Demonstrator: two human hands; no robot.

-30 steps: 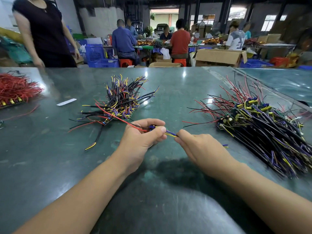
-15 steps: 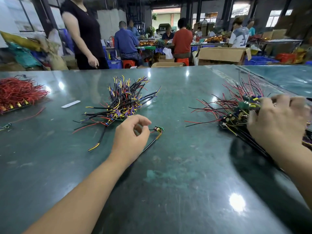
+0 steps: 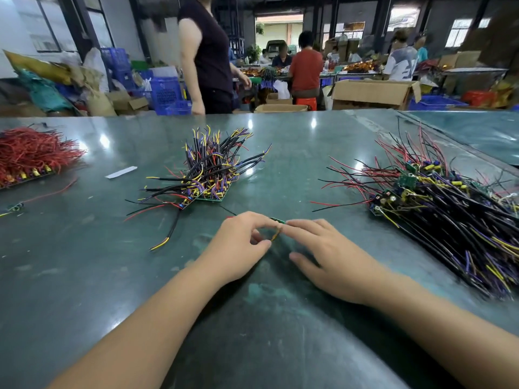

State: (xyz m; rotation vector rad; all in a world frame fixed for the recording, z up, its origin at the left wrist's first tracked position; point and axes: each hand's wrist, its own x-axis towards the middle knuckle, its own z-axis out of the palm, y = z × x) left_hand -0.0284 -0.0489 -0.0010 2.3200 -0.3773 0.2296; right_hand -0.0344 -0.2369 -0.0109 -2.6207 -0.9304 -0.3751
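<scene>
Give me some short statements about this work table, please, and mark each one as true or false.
1. The left hand pinches a small green board that has a wire on it. True.
2. The right hand rests in the big pile of wired boards. False: its fingers reach to the small green board, apart from that pile.
3. A pile of red wires lies at the left side of the table. True.
4. The white strip lies on top of the middle pile. False: it lies flat on the table, to the left of that pile.
</scene>
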